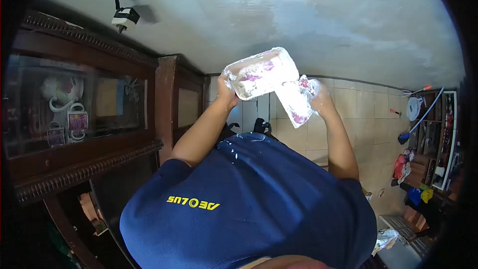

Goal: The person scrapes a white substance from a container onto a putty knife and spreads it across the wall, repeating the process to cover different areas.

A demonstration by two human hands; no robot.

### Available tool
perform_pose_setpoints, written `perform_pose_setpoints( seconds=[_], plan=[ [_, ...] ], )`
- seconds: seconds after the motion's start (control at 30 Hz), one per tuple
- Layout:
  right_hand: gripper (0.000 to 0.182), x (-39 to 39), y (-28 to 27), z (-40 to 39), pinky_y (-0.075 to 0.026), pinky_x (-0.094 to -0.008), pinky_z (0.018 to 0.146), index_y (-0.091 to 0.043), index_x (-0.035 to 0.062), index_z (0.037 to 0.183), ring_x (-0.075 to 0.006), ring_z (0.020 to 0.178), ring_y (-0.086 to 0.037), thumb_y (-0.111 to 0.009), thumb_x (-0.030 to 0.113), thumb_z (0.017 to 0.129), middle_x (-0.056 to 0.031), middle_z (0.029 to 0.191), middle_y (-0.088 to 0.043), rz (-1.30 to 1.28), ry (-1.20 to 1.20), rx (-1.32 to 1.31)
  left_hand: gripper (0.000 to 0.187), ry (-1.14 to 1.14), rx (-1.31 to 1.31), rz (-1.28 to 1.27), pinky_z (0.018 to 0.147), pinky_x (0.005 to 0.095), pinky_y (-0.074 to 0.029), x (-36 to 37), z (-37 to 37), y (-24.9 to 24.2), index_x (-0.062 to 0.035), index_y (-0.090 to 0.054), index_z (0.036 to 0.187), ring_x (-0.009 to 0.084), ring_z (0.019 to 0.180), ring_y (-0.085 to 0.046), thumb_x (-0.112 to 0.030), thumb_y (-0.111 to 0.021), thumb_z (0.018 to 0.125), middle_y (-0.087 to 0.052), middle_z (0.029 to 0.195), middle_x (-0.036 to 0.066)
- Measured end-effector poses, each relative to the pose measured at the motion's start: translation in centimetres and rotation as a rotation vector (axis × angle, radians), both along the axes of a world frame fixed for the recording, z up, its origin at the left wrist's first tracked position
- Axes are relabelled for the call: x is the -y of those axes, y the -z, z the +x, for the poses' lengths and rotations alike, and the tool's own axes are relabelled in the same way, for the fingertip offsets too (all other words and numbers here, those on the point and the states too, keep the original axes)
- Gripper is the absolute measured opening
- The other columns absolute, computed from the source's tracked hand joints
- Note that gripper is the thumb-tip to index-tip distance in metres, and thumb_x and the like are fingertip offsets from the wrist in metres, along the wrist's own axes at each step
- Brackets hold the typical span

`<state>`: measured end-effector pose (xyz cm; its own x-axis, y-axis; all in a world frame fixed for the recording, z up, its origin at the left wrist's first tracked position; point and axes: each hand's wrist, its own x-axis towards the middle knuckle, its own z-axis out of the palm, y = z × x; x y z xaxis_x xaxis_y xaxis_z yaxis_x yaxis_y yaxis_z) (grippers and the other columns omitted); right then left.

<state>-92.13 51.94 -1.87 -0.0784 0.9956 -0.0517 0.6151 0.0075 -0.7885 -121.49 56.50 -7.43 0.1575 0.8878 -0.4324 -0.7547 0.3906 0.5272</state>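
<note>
My left hand (228, 91) grips the left end of a white rectangular tub (294, 72), its fingers smeared with white paste. The tub is tilted so that its inside shows, with white paste and purple patches. In my right hand (321, 100) is a flat, paste-covered white piece (294, 103) with pinkish-purple patches; its exact kind is hidden by the paste. This piece meets or overlaps the tub's right corner. White paste also coats my right fingers, which are closed around its right side.
A patchy grey wall (338, 25) rises ahead, with a hanging socket (124, 18) on a cord. A dark wooden glass cabinet (84, 104) stands at left. Tiled floor (358, 119) lies below. A crowded shelf (433, 139) and a blue-handled broom (425, 114) are at right.
</note>
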Motion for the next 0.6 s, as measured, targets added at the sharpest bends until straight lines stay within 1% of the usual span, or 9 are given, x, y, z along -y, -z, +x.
perform_pose_setpoints(
  seconds=[0.1, 0.17, 0.23, 0.3, 0.43, 0.47, 0.5, 0.57, 0.6],
  plan=[
    [0.023, 1.0, 2.9, 1.2, -0.046, -0.0334, 0.072, -0.057, -0.0008, 0.095, -0.0264, 0.076, -0.059, -0.057, 0.005, 0.072, -0.0145, 0.085, -0.063, -0.138, 0.051, -0.158, 0.039, -0.043, -0.224, 0.054, 0.084, 0.0436, -0.049, 0.9, 0.3, -1.5, 0.0012, -0.049, 0.113, 0.0312, 0.095, -0.057, -0.023, -0.034, 0.086, -0.055, 0.107, 0.017],
    [0.027, 1.7, 3.3, 1.3, -0.046, -0.0289, 0.073, -0.056, -0.0017, 0.099, -0.0178, 0.077, -0.057, -0.056, 0.003, 0.073, -0.0083, 0.089, -0.062, -0.220, 0.109, -0.560, 0.038, -0.067, -0.215, 0.053, 0.086, 0.0427, -0.048, 1.0, -0.2, -1.2, -0.0009, -0.047, 0.116, 0.0310, 0.097, -0.056, -0.022, -0.032, 0.087, -0.053, 0.111, 0.015],
    [0.027, 2.0, 3.2, 1.9, -0.046, -0.0263, 0.073, -0.055, -0.0010, 0.102, -0.0131, 0.080, -0.056, -0.058, 0.008, 0.077, -0.0056, 0.092, -0.060, -0.200, 0.169, -0.475, 0.037, -0.058, -0.312, 0.056, 0.087, 0.0422, -0.047, 1.2, -0.6, -1.5, -0.0020, -0.046, 0.117, 0.0301, 0.100, -0.055, -0.021, -0.032, 0.088, -0.053, 0.113, 0.014],
    [0.026, 1.6, 3.6, 2.5, -0.045, -0.0241, 0.073, -0.056, 0.0005, 0.102, -0.0104, 0.081, -0.056, -0.059, 0.015, 0.081, -0.0055, 0.092, -0.061, -0.325, 0.342, -0.899, 0.036, -0.045, -0.330, 0.023, 0.087, 0.0418, -0.047, 1.6, -1.0, -1.9, -0.0027, -0.044, 0.118, 0.0292, 0.102, -0.055, -0.020, -0.032, 0.088, -0.053, 0.113, 0.014],
    [0.029, -0.6, 1.7, 0.0, -0.046, -0.0220, 0.067, -0.050, 0.0003, 0.110, -0.0096, 0.079, -0.055, -0.052, 0.016, 0.086, -0.0049, 0.092, -0.058, -0.053, 0.416, -0.732, 0.035, -0.036, -0.351, 0.075, 0.087, 0.0411, -0.048, 2.0, -1.5, -0.7, -0.0030, -0.045, 0.117, 0.0281, 0.101, -0.056, -0.020, -0.034, 0.089, -0.053, 0.113, 0.014],
    [0.027, -1.7, 2.8, -0.5, -0.046, -0.0225, 0.066, -0.050, -0.0010, 0.108, -0.0104, 0.078, -0.055, -0.053, 0.014, 0.085, -0.0056, 0.094, -0.057, -0.044, 0.359, -0.957, 0.034, -0.038, -0.337, 0.071, 0.086, 0.0407, -0.048, 2.1, -1.5, -0.7, -0.0029, -0.046, 0.117, 0.0278, 0.099, -0.056, -0.020, -0.035, 0.089, -0.054, 0.112, 0.014],
    [0.027, -1.9, 3.5, -0.5, -0.046, -0.0225, 0.066, -0.050, -0.0010, 0.108, -0.0104, 0.078, -0.055, -0.053, 0.014, 0.085, -0.0056, 0.094, -0.057, -0.040, 0.356, -0.955, 0.034, -0.040, -0.334, 0.075, 0.086, 0.0407, -0.048, 2.1, -1.6, -0.6, -0.0029, -0.046, 0.117, 0.0278, 0.099, -0.056, -0.020, -0.035, 0.089, -0.054, 0.112, 0.014],
    [0.027, -2.1, -0.1, -3.5, -0.046, -0.0239, 0.066, -0.049, -0.0025, 0.108, -0.0101, 0.079, -0.054, -0.052, 0.010, 0.085, -0.0055, 0.095, -0.057, -0.077, 0.393, -0.721, 0.033, -0.005, -0.379, 0.138, 0.085, 0.0406, -0.048, 2.3, -1.8, -0.3, -0.0026, -0.048, 0.114, 0.0274, 0.097, -0.058, -0.020, -0.036, 0.088, -0.056, 0.108, 0.014],
    [0.028, -2.5, 0.4, -4.1, -0.047, -0.0300, 0.068, -0.050, -0.0013, 0.106, -0.0192, 0.080, -0.059, -0.056, 0.011, 0.081, -0.0111, 0.095, -0.059, 0.003, 0.395, -0.451, 0.033, -0.006, -0.299, 0.101, 0.084, 0.0409, -0.049, 2.3, -2.0, -0.4, -0.0021, -0.050, 0.112, 0.0276, 0.095, -0.058, -0.021, -0.037, 0.088, -0.057, 0.105, 0.014]
  ],
)
